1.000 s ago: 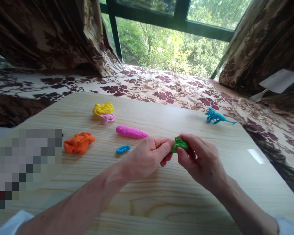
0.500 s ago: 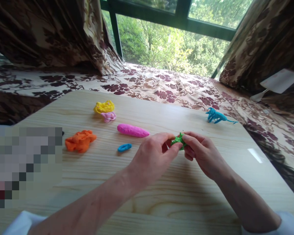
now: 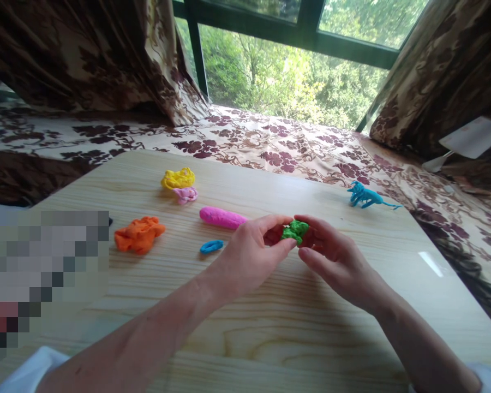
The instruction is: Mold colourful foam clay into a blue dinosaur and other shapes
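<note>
A small crumpled lump of green modelling clay is pinched between the thumb and fingers of my left hand, above the table. My right hand is just to the right of the lump. Its thumb stands away from the clay, and its curved fingers reach the lump's right and far side; whether they touch it I cannot tell. Left of my left hand lie a thick pink clay roll, partly behind that hand, and a small blue clay ring.
On the wooden table lie a crumpled orange clay lump, yellow clay, light pink clay and a blue clay animal figure. A blurred-out area covers the left. A floral-cloth ledge runs behind.
My right thumb has come off the green clay and the right hand has opened. The left hand keeps its pinch; more of the lump shows. The view has shifted slightly.
</note>
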The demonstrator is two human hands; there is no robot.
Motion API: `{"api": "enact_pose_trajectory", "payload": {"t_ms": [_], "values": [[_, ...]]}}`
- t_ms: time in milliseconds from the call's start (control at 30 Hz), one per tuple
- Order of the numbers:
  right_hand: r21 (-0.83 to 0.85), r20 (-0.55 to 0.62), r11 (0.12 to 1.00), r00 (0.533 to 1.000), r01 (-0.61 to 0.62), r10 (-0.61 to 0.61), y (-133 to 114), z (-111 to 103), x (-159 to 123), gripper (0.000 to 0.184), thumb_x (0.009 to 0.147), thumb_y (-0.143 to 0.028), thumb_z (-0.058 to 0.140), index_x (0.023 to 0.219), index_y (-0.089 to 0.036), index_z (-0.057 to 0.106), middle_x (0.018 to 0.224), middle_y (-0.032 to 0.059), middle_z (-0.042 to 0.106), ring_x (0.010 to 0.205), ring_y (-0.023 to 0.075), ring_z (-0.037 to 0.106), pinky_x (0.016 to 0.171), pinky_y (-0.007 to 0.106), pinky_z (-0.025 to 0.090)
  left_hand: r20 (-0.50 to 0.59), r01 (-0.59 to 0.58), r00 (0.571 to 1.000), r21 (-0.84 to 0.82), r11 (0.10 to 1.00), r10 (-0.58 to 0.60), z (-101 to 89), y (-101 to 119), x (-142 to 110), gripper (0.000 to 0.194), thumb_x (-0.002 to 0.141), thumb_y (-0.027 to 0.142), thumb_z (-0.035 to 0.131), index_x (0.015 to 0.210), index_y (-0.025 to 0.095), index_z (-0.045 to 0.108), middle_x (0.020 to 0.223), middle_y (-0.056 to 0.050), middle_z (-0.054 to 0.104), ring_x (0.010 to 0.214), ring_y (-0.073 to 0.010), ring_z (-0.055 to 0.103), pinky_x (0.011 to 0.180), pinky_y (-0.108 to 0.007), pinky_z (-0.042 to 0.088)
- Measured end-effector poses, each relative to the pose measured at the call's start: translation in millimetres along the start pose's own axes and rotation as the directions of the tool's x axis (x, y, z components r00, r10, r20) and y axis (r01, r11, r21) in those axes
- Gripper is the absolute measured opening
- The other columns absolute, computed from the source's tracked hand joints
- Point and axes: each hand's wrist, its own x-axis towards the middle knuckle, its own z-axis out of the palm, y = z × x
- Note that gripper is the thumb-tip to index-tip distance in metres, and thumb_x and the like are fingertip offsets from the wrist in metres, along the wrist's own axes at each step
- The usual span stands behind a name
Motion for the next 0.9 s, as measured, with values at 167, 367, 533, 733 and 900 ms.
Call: {"api": "enact_pose_trajectory", "payload": {"t_ms": [167,367,533,733,900], "values": [[-0.21,-0.13,0.974,0.985,0.086,-0.115,3,4,-2,0.033,0.081,-0.021,0.055,0.114,-0.021,0.049,0.081,0.0019,0.061,0.071,0.0142,0.057,0.065,0.028,0.047,0.111,0.058,0.993,-0.138,0.989,-0.043,-1.8,6,0,0.029,0.083,0.024,0.049,0.109,0.018,0.059,0.096,-0.003,0.067,0.093,-0.0187,0.06,0.08,-0.027,0.045],[-0.351,-0.116,0.922,0.97,0.161,-0.214,3,0,-3,0.03,0.079,-0.019,0.055,0.109,-0.02,0.05,0.074,0.0002,0.058,0.065,0.0125,0.054,0.061,0.026,0.046,0.225,0.087,0.971,-0.026,0.996,-0.079,-2.9,11,-4,0.026,0.084,0.026,0.044,0.102,0.019,0.062,0.08,0.0,0.063,0.074,-0.0146,0.055,0.062,-0.022,0.041],[-0.467,0.004,0.835,0.945,0.291,-0.327,0,-2,-3,0.035,0.074,-0.012,0.055,0.108,-0.02,0.05,0.07,-0.0017,0.054,0.058,0.0105,0.048,0.055,0.023,0.041,0.205,0.125,0.971,0.01,0.992,-0.124,-5.8,8,-2,0.027,0.085,0.033,0.042,0.089,0.017,0.064,0.069,0.001,0.056,0.064,-0.0121,0.049,0.055,-0.021,0.035],[-0.479,-0.14,0.858,0.949,0.184,-0.282,3,9,-6,0.016,0.076,-0.014,0.052,0.091,-0.02,0.055,0.062,-0.004,0.051,0.051,0.0082,0.042,0.05,0.022,0.034,0.118,-0.021,0.993,0.192,0.981,-0.002,1.9,7,-5,0.028,0.087,0.027,0.038,0.078,0.017,0.062,0.063,0.002,0.052,0.059,-0.0117,0.047,0.053,-0.022,0.033],[0.202,-0.128,0.968,0.976,-0.149,0.177,4,14,-1,0.004,0.077,-0.02,0.05,0.081,-0.02,0.052,0.052,-0.0075,0.036,0.043,0.0069,0.028,0.04,0.019,0.024,0.046,-0.242,0.965,0.534,0.81,0.258,9.9,6,-10,0.024,0.087,0.019,0.039,0.087,0.016,0.062,0.079,-0.006,0.06,0.078,-0.0179,0.054,0.073,-0.029,0.04]]}}
